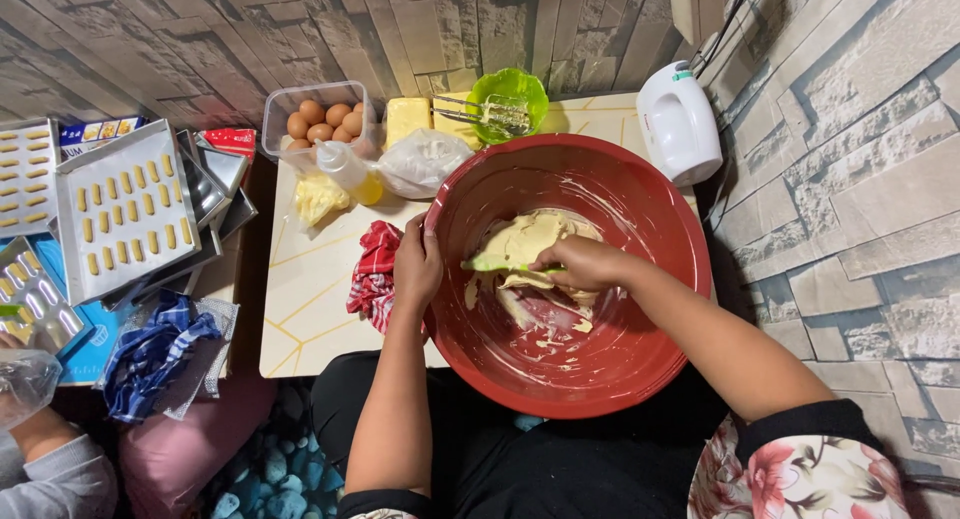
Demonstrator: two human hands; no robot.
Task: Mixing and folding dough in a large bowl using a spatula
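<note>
- Left hand grips the red mixing bowl by its rim.
- Right hand closes its fingers around a green spatula, its blade in pale dough.

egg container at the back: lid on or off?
Off. The clear egg container is open on top, brown eggs bare, no lid seen on it. The hands are elsewhere: left hand on the red bowl rim.

A clear tub of brown eggs stands at the far edge of the bench, beside a yellow butter block and a green bowl holding mixer beaters. A white hand mixer lies at the far right corner. Left of the bench, a metal tray carries rows of small pale dough pieces, with a blue checked cloth nearer.
</note>
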